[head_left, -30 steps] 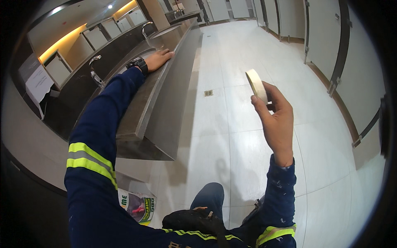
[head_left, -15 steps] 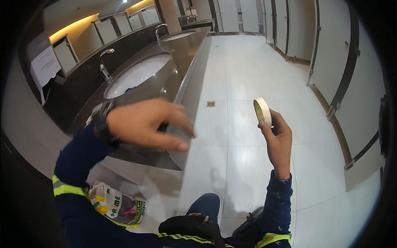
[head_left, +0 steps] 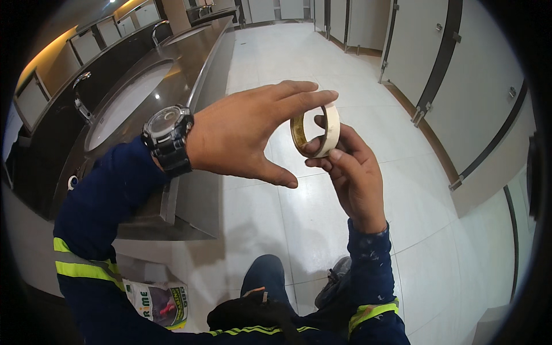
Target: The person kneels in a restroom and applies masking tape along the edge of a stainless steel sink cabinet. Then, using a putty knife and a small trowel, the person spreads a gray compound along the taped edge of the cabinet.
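Note:
A roll of cream masking tape [head_left: 332,131] stands on edge, held up over the floor in front of me. My right hand [head_left: 357,172] grips its lower right side, thumb on the outer face and a finger through the ring. From the left reaches my left hand [head_left: 247,132], thumb and fingers spread wide. Its index fingertip is at the top edge of the roll; whether it touches cannot be told. A black watch [head_left: 168,138] is on my left wrist.
A dark stone counter [head_left: 190,52] with basins [head_left: 123,106] and chrome taps [head_left: 82,98] runs along the left. Pale cubicle doors [head_left: 480,75] line the right. A printed bag [head_left: 161,302] sits on the tiled floor [head_left: 276,52], beside my left elbow.
My left hand has moved right and up to the tape roll, fingers spreading. My right hand has brought the roll left and turned it. The view has shifted right.

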`<action>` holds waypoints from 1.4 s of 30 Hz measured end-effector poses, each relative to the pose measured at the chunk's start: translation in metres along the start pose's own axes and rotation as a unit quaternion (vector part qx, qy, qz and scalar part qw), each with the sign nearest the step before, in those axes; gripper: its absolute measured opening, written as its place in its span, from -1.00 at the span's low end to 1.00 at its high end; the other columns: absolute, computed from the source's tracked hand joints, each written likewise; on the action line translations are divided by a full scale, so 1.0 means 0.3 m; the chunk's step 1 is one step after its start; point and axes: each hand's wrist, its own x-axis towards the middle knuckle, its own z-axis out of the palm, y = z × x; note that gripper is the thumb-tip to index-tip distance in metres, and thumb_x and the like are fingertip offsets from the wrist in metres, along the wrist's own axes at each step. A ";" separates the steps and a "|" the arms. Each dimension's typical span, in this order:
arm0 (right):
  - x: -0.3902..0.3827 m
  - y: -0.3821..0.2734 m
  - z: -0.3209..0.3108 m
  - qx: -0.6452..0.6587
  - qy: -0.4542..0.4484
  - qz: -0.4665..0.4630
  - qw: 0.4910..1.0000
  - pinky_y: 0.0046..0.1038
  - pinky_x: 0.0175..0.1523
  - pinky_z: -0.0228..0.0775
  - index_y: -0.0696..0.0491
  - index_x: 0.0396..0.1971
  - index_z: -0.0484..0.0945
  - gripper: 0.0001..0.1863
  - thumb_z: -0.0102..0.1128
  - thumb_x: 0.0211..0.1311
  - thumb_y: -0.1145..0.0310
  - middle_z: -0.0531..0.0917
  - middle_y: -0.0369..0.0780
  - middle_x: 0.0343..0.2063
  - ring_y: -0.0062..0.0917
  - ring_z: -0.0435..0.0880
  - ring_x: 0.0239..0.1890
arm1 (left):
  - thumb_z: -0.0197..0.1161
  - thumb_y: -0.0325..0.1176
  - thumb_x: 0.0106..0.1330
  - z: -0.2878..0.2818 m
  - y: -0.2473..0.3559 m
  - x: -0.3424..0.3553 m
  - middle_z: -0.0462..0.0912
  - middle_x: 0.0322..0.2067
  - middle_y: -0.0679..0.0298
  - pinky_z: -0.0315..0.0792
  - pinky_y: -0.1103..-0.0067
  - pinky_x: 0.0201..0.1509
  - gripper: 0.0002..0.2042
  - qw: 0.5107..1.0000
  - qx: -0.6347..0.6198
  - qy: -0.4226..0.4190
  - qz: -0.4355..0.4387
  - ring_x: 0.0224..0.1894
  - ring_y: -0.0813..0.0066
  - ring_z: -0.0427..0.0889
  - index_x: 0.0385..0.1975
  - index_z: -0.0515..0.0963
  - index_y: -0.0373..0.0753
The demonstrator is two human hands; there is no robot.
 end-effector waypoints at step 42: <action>-0.039 0.029 0.080 -0.211 0.071 -0.154 0.963 -0.45 0.01 0.52 0.20 0.22 0.50 -0.57 0.24 0.42 0.41 0.77 -0.10 -0.19 -0.52 0.73 -0.13 | 0.43 -0.54 0.09 -0.002 0.112 0.065 0.58 0.14 0.15 0.49 0.29 0.25 -0.80 0.945 0.255 0.171 0.116 0.25 0.13 0.53 -0.37 0.52 -0.28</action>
